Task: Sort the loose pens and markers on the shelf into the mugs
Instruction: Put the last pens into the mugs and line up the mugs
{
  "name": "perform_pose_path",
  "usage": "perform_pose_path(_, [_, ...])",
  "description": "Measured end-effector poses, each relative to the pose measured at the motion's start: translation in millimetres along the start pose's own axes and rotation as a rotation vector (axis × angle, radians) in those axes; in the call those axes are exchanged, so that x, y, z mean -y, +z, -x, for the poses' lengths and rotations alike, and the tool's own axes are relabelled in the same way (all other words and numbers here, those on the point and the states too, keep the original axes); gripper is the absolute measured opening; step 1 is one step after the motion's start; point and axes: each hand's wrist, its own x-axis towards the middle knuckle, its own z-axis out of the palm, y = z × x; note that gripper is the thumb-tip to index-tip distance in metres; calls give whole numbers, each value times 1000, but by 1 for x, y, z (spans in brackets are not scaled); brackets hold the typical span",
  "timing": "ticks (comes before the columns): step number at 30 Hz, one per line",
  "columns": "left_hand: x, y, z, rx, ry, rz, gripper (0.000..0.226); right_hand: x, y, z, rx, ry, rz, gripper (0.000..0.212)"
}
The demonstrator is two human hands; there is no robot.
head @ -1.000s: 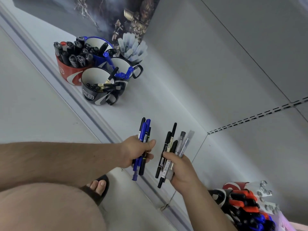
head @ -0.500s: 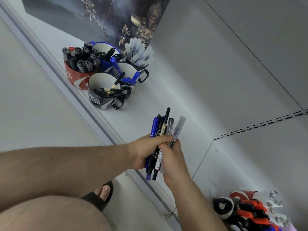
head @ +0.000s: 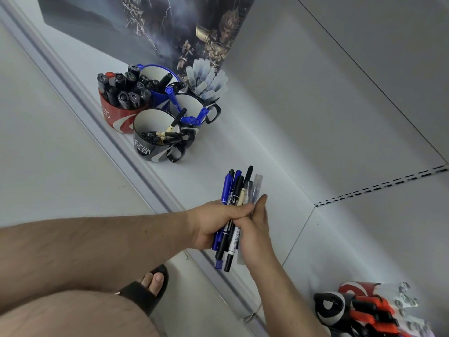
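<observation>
Both hands meet over the white shelf (head: pixel 218 152) around one bundle of pens (head: pixel 237 188): blue, black, beige and clear ones, tips pointing up. My left hand (head: pixel 213 223) grips the bundle from the left, thumb across it. My right hand (head: pixel 255 227) holds it from the right, thumb up along the clear pens. Up the shelf stands a cluster of mugs: a red mug (head: pixel 114 115) full of black markers, a blue mug (head: pixel 158 93), a black mug (head: pixel 148 148) with thin black pens, and a white mug (head: pixel 192 105) holding blue pens.
A holder of clear capped pens (head: pixel 206 81) stands behind the mugs, below a dark poster (head: pixel 170 27). At the lower right, more mugs with red and black markers (head: pixel 364 310) sit on the shelf. A sandalled foot (head: pixel 148 285) is on the floor below the shelf edge.
One second ago each hand held its own bunch, apart. They came together, and the two bunches are now one bundle gripped by both hands, slightly higher over the shelf.
</observation>
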Motion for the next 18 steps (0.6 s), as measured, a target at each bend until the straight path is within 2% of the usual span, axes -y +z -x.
perform_pose_path(3, [-1, 2, -2, 35, 34, -5, 25, -2, -4, 2, -139, -124, 105, 89])
perform_pose_path(7, [-3, 4, -6, 82, 59, 16, 26, -2, 0, 11, -337, -290, -96, 37])
perform_pose_path(10, [-5, 5, -6, 90, 53, 30, 28, -2, 1, 13, -341, -312, -262, 42])
perform_pose_path(14, [-7, 2, -4, 80, 59, 27, 32, 2, -7, 10, -201, -316, -275, 47])
perform_pose_path(18, [-9, 2, -2, 38, 77, 6, 16, -1, -17, 8, -52, -164, -223, 51])
